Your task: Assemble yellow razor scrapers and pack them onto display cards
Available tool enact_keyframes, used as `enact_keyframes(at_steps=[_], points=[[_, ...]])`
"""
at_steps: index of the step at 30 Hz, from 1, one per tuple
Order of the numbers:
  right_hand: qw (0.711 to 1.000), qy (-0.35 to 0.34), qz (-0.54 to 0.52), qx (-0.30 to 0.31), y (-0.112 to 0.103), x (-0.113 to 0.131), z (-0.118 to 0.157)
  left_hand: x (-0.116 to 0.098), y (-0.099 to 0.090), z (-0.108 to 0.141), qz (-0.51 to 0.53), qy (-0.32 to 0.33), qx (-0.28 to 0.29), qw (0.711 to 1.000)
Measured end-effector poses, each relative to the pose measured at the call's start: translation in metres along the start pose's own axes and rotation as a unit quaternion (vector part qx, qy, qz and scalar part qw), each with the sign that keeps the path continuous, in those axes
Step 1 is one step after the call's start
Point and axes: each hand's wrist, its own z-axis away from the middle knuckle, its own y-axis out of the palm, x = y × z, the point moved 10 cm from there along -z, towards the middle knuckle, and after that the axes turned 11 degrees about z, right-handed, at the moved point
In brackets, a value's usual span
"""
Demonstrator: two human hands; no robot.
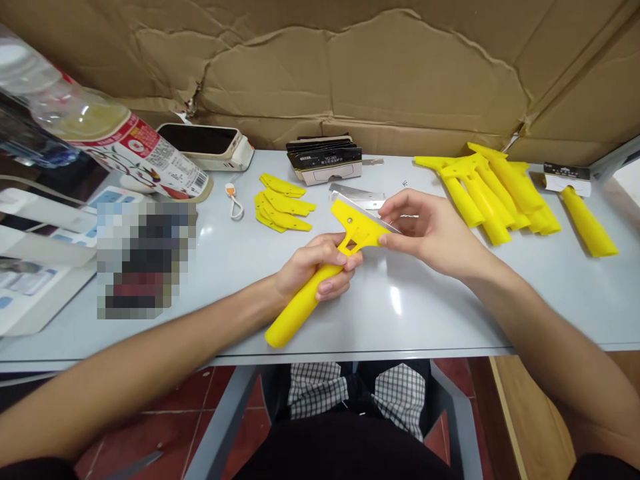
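My left hand (325, 267) wraps round the handle of a yellow scraper (295, 310), its wide head tilted up and to the right. Along the head's far edge lies a thin metal blade (373, 217). The thumb and fingers of my right hand (425, 230) pinch the right end of head and blade. Just behind the head, more metal blades (357, 196) rest on the table. Several flat yellow plastic pieces (285, 203) are fanned out to the left. A pile of yellow scraper handles (487, 190) lies to the right of my right hand.
Black printed cards (325, 160) fill a small box at the back. One yellow handle with a card (590, 220) lies far right. A bottle (145, 157), a phone (200, 139) on a white box and a white cord loop (236, 208) stand or lie left. Cardboard (350, 67) walls the rear.
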Motion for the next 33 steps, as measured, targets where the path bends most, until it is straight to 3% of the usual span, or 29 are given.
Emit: enact_keyframes(at_steps=[13, 18, 20, 22, 24, 26, 29, 33], points=[[0.999, 0.014, 0.036, -0.003, 0.004, -0.006, 0.000, 0.000, -0.006, -0.001, -0.018, 0.015, -0.020, 1.000], [0.993, -0.009, 0.117, 0.031, -0.013, 0.007, 0.004, -0.003, -0.002, 0.000, -0.015, 0.015, -0.010, 1.000], [0.968, -0.016, 0.247, 0.037, -0.035, 0.011, 0.009, -0.005, -0.001, 0.001, -0.015, 0.023, -0.010, 1.000], [0.911, 0.004, 0.413, 0.013, -0.068, 0.008, 0.013, -0.008, 0.000, 0.002, -0.015, 0.030, -0.014, 0.999], [0.835, 0.093, 0.542, -0.003, -0.102, -0.010, 0.017, -0.011, 0.000, 0.002, -0.017, 0.035, -0.019, 0.999], [0.795, 0.170, 0.582, 0.019, -0.124, -0.032, 0.024, -0.013, -0.001, 0.002, -0.020, 0.036, -0.025, 0.999], [0.801, 0.185, 0.566, 0.066, -0.131, -0.057, 0.027, -0.015, -0.001, 0.003, -0.022, 0.035, -0.028, 0.999], [0.831, 0.118, 0.531, 0.111, -0.128, -0.072, 0.024, -0.019, -0.004, 0.004, -0.012, 0.040, -0.038, 0.998]])
